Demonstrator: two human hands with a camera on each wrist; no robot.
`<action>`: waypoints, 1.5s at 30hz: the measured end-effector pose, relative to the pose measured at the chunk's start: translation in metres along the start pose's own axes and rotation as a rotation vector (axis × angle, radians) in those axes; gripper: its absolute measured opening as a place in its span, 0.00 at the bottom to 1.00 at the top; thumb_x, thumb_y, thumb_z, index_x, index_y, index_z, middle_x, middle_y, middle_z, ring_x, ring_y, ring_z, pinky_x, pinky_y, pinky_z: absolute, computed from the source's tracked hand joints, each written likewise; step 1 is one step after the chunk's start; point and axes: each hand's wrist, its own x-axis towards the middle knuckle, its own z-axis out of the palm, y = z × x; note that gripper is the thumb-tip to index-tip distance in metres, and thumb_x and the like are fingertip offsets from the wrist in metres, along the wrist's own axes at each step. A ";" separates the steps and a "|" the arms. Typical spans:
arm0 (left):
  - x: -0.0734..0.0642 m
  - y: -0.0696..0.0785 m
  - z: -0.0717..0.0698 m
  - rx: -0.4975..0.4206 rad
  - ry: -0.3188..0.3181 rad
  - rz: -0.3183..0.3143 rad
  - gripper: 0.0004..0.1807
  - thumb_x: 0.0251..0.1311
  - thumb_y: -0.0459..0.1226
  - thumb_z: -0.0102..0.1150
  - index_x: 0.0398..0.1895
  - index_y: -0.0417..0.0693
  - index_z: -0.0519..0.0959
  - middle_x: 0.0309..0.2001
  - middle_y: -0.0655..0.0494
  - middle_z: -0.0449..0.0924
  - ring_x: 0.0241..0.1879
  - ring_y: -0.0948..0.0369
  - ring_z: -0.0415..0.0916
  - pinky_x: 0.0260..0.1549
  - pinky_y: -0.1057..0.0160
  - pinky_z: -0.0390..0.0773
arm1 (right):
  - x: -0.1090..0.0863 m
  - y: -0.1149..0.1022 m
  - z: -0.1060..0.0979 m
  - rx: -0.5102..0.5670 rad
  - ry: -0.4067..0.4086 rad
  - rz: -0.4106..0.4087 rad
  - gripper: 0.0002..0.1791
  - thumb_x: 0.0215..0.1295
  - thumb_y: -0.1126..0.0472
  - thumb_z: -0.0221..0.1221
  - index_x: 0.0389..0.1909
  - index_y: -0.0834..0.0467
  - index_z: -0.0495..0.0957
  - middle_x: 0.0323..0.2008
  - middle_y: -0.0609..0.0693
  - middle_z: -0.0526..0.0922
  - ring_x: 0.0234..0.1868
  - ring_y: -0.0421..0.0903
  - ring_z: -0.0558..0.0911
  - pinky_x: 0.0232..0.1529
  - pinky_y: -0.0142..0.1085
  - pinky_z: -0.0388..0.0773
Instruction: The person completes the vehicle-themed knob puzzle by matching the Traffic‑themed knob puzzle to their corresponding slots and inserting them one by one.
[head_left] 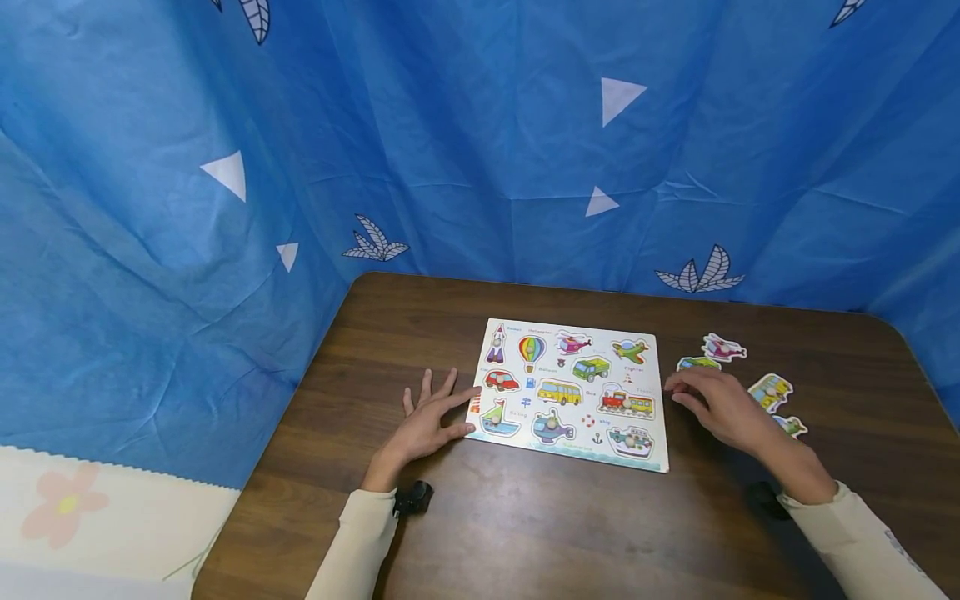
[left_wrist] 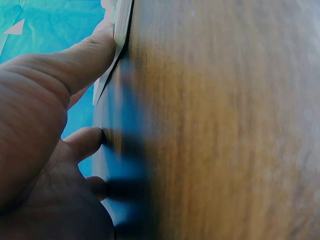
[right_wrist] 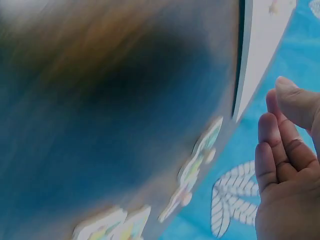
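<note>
A white puzzle board (head_left: pixel 600 336) printed with vehicles lies flat on the table. At its left edge is my left hand (head_left: pixel 423 421), fingers spread, with index finger and thumb touching the edge; in the left wrist view the thumb (left_wrist: pixel 90 57) lies against the board's side. My right hand (head_left: pixel 727 408) hovers just past the board's right edge, nothing in its loosely bent fingers. Close by lie loose puzzle pieces: a pink helicopter (head_left: pixel 724 347), a green piece (head_left: pixel 699 363) partly covered by the hand, a yellow piece (head_left: pixel 770 392) and a green plane (head_left: pixel 791 426).
The brown wooden table (head_left: pixel 570 533) has rounded far corners. A blue curtain (head_left: pixel 480 167) with white triangles and leaves hangs behind it and along the left. At the lower left is a pale cloth (head_left: pixel 112 533) with a flower.
</note>
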 end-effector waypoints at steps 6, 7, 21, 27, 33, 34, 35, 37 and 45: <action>0.000 0.000 0.000 0.000 0.000 0.002 0.33 0.63 0.50 0.65 0.73 0.67 0.69 0.81 0.47 0.40 0.78 0.37 0.19 0.64 0.25 0.22 | -0.015 0.018 -0.014 -0.050 0.034 -0.008 0.13 0.54 0.72 0.70 0.39 0.55 0.83 0.37 0.49 0.85 0.39 0.48 0.81 0.44 0.53 0.80; 0.000 0.000 -0.001 0.000 0.000 0.001 0.33 0.63 0.50 0.65 0.73 0.67 0.69 0.81 0.47 0.40 0.78 0.37 0.19 0.65 0.25 0.22 | -0.017 0.020 -0.016 -0.054 0.025 -0.001 0.13 0.54 0.72 0.70 0.39 0.55 0.83 0.37 0.48 0.85 0.38 0.48 0.80 0.44 0.53 0.80; 0.000 0.001 -0.002 -0.004 -0.003 0.001 0.33 0.63 0.49 0.65 0.73 0.67 0.69 0.81 0.47 0.41 0.78 0.38 0.19 0.65 0.26 0.21 | -0.061 0.073 -0.039 -0.064 0.016 -0.138 0.25 0.39 0.81 0.72 0.33 0.49 0.81 0.31 0.38 0.80 0.32 0.28 0.73 0.29 0.30 0.71; 0.000 0.002 -0.002 0.001 -0.004 0.009 0.33 0.63 0.49 0.65 0.73 0.67 0.69 0.81 0.47 0.40 0.78 0.37 0.19 0.64 0.26 0.21 | -0.074 0.084 -0.040 -0.084 0.033 -0.144 0.27 0.33 0.82 0.72 0.28 0.48 0.81 0.29 0.37 0.79 0.31 0.27 0.72 0.30 0.25 0.67; 0.000 0.002 -0.001 -0.008 0.001 0.008 0.33 0.63 0.49 0.65 0.72 0.66 0.69 0.80 0.46 0.41 0.78 0.37 0.19 0.64 0.26 0.22 | -0.078 0.087 -0.041 -0.127 0.001 -0.088 0.26 0.36 0.80 0.73 0.28 0.46 0.80 0.30 0.39 0.79 0.33 0.27 0.72 0.29 0.31 0.71; 0.000 0.002 -0.001 -0.008 0.002 0.009 0.33 0.63 0.49 0.65 0.72 0.66 0.69 0.80 0.46 0.41 0.78 0.37 0.19 0.64 0.25 0.22 | -0.079 0.087 -0.041 -0.135 -0.006 -0.074 0.26 0.36 0.79 0.73 0.29 0.45 0.80 0.30 0.40 0.79 0.33 0.27 0.72 0.29 0.32 0.71; 0.000 0.002 -0.001 -0.009 0.002 0.010 0.33 0.63 0.49 0.65 0.72 0.66 0.69 0.80 0.46 0.41 0.78 0.37 0.19 0.64 0.25 0.22 | -0.079 0.088 -0.042 -0.134 -0.017 -0.065 0.26 0.37 0.79 0.72 0.29 0.46 0.80 0.30 0.40 0.79 0.34 0.27 0.72 0.28 0.33 0.71; -0.001 0.001 0.000 -0.011 0.003 0.013 0.33 0.63 0.49 0.65 0.73 0.66 0.69 0.80 0.47 0.41 0.78 0.37 0.19 0.64 0.25 0.22 | -0.080 0.089 -0.041 -0.137 -0.030 -0.051 0.26 0.37 0.80 0.72 0.29 0.46 0.81 0.30 0.40 0.79 0.34 0.27 0.72 0.28 0.34 0.72; -0.001 0.000 0.001 -0.013 0.006 0.020 0.33 0.63 0.49 0.65 0.73 0.67 0.69 0.81 0.47 0.41 0.78 0.37 0.18 0.64 0.25 0.21 | -0.083 0.093 -0.038 -0.148 -0.021 -0.036 0.22 0.37 0.77 0.74 0.28 0.48 0.81 0.29 0.40 0.79 0.32 0.27 0.74 0.28 0.34 0.74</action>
